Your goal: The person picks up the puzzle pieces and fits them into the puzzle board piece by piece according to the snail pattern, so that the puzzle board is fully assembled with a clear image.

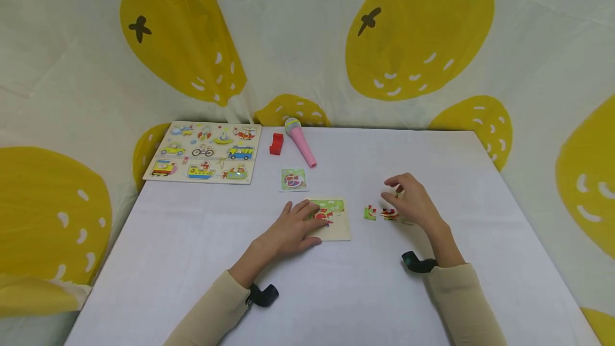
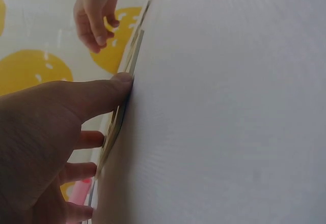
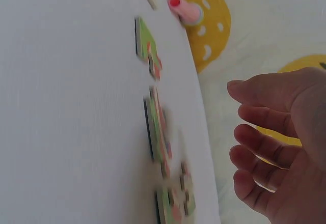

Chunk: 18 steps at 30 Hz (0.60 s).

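The two hands are both relaxed: the left hand (image 1: 288,231) rests with spread fingers on the small puzzle board (image 1: 340,231) and its thumb touches the near edge, while the right hand (image 1: 414,202), with fingers slightly bent and holding nothing, is above the loose pieces (image 1: 370,213), which lie to the right of this board. Behind the board lies a card (image 1: 293,180), and farther on the table (image 1: 360,292) are a pink microphone (image 1: 301,146), a red block (image 1: 276,144) and, at left, a vehicle board (image 1: 218,162).

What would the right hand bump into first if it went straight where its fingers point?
Going leftward in the head view, the right hand would probably reach the small square picture first, but the hand looks raised and might pass over.
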### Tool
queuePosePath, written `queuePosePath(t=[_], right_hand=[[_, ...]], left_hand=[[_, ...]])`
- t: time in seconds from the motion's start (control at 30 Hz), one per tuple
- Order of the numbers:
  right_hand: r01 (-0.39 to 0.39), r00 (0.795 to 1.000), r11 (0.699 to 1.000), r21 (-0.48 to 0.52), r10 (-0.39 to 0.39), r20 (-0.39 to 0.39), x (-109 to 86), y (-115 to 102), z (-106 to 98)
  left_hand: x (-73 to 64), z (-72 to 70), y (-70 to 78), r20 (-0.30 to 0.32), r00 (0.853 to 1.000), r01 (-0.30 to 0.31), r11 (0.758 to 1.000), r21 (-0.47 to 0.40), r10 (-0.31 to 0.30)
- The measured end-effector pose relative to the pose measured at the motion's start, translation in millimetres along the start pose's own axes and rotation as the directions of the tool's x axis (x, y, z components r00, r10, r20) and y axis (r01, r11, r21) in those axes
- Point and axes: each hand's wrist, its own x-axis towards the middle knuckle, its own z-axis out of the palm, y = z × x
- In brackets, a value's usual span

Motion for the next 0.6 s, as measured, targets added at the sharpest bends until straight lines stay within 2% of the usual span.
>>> queuePosePath(t=[0.37, 0.6], right_hand=[[-0.088, 0.996, 0.996, -0.025, 0.088, 0.011, -7.8, 39.0, -8.9], [-0.119, 0.991, 0.992, -0.050, 0.122, 0.061, -10.3, 55.2, -10.9]], left_hand=[[0.3, 1.2, -1.2, 0.017, 1.000, 0.016, 1.000, -0.009, -0.016], [-0.1, 0.7, -0.9, 0.030, 0.999, 0.025, 1.000, -0.017, -0.025]])
